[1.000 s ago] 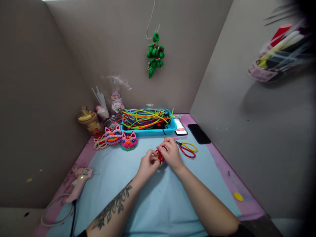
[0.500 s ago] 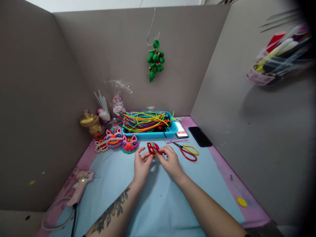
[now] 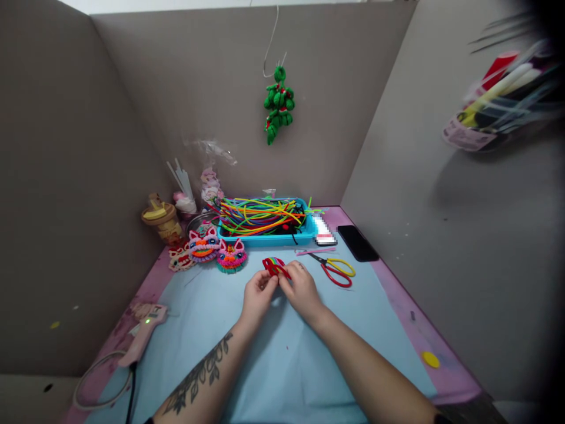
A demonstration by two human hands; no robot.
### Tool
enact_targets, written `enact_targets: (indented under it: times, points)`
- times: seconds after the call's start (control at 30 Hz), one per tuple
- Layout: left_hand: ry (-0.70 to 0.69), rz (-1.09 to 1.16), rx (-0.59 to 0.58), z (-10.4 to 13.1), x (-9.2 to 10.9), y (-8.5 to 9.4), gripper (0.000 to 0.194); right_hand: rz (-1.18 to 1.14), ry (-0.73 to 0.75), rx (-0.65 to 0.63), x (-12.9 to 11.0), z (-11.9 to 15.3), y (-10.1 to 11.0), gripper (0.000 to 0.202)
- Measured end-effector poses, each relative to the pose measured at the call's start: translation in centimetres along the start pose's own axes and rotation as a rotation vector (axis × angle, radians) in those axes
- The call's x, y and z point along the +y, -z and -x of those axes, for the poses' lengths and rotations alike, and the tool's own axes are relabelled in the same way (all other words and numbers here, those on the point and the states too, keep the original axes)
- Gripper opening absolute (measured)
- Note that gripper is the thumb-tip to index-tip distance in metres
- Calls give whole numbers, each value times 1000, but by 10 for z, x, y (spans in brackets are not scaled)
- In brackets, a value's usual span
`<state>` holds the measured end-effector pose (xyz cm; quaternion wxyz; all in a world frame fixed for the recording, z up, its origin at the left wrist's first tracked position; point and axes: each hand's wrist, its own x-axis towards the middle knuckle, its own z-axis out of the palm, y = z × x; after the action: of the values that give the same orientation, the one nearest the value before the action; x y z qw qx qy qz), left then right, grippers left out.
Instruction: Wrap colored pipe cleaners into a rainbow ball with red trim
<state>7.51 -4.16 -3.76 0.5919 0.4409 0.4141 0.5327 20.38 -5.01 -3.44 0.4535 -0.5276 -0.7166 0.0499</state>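
A small red piece with rainbow stripes [image 3: 274,265] is held above the blue cloth [image 3: 291,365] at the middle of the table. My left hand [image 3: 259,292] pinches its lower left edge, fingers curled in. From the right, my right hand [image 3: 301,288] grips its lower right edge between thumb and fingers. The fingertips of both hands nearly meet below the piece and hide its underside. Right of my hands lie scissors [image 3: 338,270] with one yellow and one red handle, beside a pink stick [image 3: 315,251].
Behind stands a blue tray [image 3: 265,241] of colourful stems. Fuzzy animal-face pieces [image 3: 232,257] sit at the back left, a glue gun [image 3: 143,337] with its cable at the left. A black phone [image 3: 358,243] lies back right; a green ornament [image 3: 279,106] hangs above.
The striped piece has tilted flatter. The fingers of my left hand have curled in closer around its lower edge, and my right hand has turned slightly. The view has shifted a little.
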Motion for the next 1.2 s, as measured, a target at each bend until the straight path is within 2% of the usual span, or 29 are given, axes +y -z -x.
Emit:
enact_targets:
  times: [0.17,0.3,0.47,0.77,0.93,1.03,1.13,1.2]
  points:
    - [75,109,13,1,-2,0,26,89,128,50,-2,3,0,11]
    - [113,168,48,2,-1,-1,28,143,142,67,-5,5,1,12]
    - [101,184,26,2,-2,0,28,97,110,52,-2,6,0,9]
    - [-14,73,-13,0,-1,3,28,-48,27,50,4,6,-1,9]
    - [31,126,-19,1,1,2,28,-115,-41,75,2,4,0,6]
    - [65,137,-5,1,1,1,29,-191,-23,83,-3,3,2,15]
    - [50,52,-17,3,2,-1,27,-267,-24,62,-7,2,4,24]
    - [23,-23,-34,5,4,-4,25,-286,-54,61,-7,1,4,16]
